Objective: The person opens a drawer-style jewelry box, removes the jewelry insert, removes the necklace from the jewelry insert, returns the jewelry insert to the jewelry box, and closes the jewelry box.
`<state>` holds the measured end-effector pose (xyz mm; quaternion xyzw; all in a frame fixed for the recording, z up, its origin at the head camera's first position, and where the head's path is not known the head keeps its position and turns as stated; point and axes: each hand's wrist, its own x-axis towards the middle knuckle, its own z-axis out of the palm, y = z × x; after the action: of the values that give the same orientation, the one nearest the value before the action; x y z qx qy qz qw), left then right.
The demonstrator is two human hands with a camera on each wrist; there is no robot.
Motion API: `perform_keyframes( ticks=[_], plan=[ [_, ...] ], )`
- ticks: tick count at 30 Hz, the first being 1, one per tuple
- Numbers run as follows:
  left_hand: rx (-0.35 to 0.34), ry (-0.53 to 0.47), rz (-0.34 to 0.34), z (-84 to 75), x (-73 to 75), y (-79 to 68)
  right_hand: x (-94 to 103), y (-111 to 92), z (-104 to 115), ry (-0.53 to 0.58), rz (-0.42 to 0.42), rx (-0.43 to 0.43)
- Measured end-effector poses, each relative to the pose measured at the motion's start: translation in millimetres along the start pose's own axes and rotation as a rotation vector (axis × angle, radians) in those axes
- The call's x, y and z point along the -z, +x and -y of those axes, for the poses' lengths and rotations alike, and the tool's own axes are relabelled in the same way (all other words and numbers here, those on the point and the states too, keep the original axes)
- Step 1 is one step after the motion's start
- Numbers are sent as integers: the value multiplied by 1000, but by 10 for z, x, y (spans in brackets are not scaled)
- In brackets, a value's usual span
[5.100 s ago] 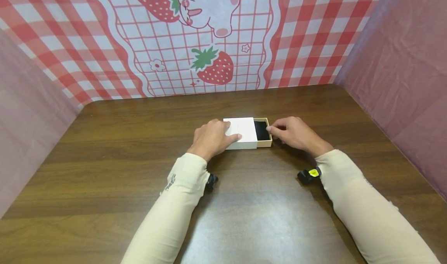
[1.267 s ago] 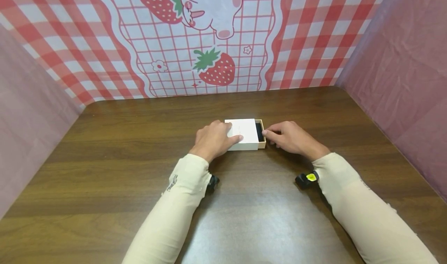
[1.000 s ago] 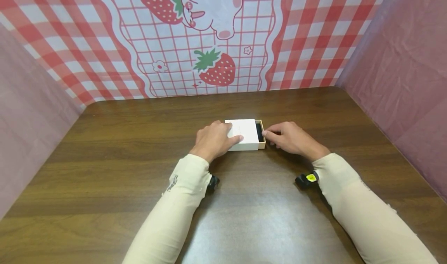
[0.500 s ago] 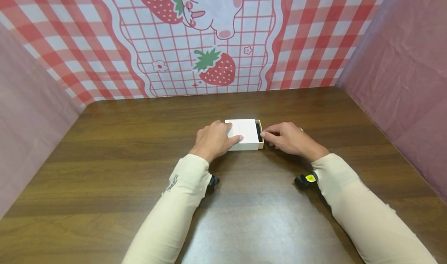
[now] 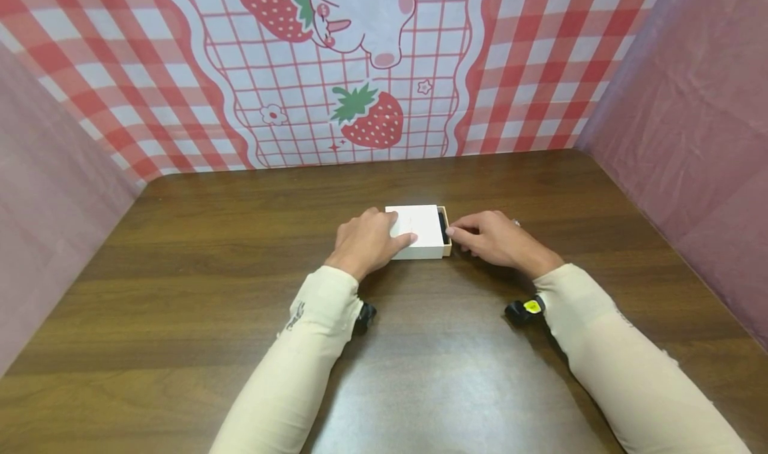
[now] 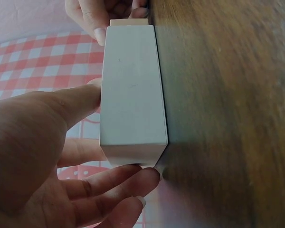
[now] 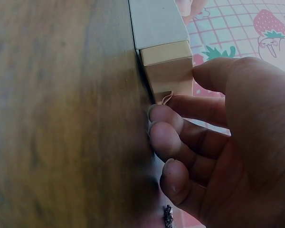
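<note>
A white cardboard sleeve (image 5: 423,224) lies flat on the table, with a tan drawer tray (image 5: 447,249) sticking a little way out of its right end. Inside the exposed part of the tray shows a narrow strip of black lining (image 5: 443,227). My left hand (image 5: 363,244) grips the sleeve's left part, thumb on top and fingers at the end face (image 6: 133,154). At the tray's outer end, my right hand (image 5: 495,239) pinches the end wall between thumb and index finger. A small ribbon loop (image 7: 167,97) on that wall sits by the index fingertip; the other fingers curl below.
The brown wooden table (image 5: 240,294) extends on all sides. A red-checked strawberry cloth (image 5: 372,117) hangs behind it, with pink cloth (image 5: 678,127) at the sides. A small shiny chain-like thing (image 7: 168,216) lies just beyond my right hand.
The right hand has moved left with the tray, which has slid further into the sleeve; less black lining shows. The left hand keeps its hold on the sleeve.
</note>
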<state>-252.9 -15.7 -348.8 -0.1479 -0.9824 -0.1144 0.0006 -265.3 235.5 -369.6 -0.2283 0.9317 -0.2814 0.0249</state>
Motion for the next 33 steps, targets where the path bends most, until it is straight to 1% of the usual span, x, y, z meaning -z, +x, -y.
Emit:
perform_keyframes(
  ticks=[19, 33],
  plan=[
    [4, 1, 10, 1, -1, 0, -21, 6, 9, -8, 4, 11],
    [7, -1, 13, -4, -2, 3, -35, 10, 20, 1, 15, -10]
  ],
)
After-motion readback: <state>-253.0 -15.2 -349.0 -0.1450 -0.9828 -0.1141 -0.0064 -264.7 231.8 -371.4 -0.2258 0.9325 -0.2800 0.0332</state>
